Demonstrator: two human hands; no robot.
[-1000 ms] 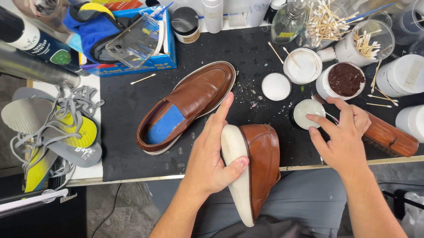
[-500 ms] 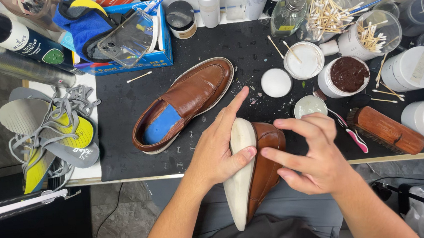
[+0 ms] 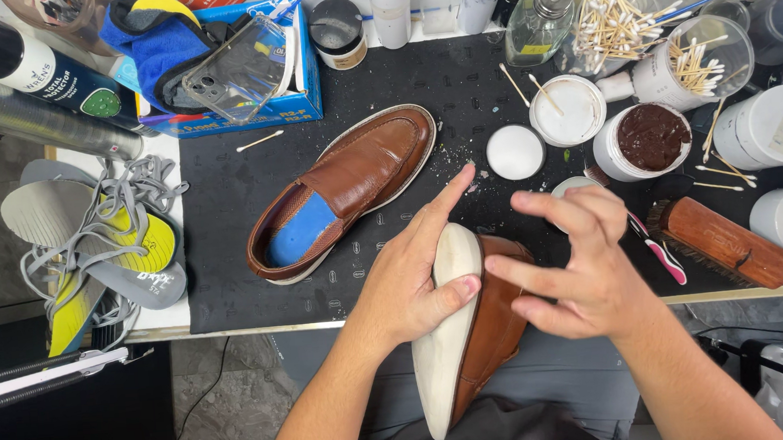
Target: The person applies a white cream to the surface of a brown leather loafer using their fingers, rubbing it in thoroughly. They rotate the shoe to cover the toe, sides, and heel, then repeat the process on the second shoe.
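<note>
Two bare hands are working on one brown leather loafer with a cream rubber sole (image 3: 473, 334), which is lying on its side across the lap, just below the near edge of the table (image 3: 226, 213). The left hand (image 3: 405, 288) is clamping the shoe by the sole, thumb pressing the cream edge and index finger pointing up along the toe. The right hand (image 3: 583, 266) is resting against the leather upper with fingers spread and slightly curled, not closed around anything; whether the fingertips are carrying any product cannot be told.

For good results, the left hand should be holding the sole firmly so the shoe is not rolling, while the right hand is moving over the leather with light, even pressure, keeping clear of the cream sole.

Beyond the hands, the matching brown loafer with a blue insole (image 3: 344, 191) is sitting upright on the black mat. An open tub of dark brown cream (image 3: 648, 138) is standing near the right hand, with a white lid (image 3: 515, 152) beside it and a wooden-backed brush (image 3: 719, 243) lying to the right.
</note>
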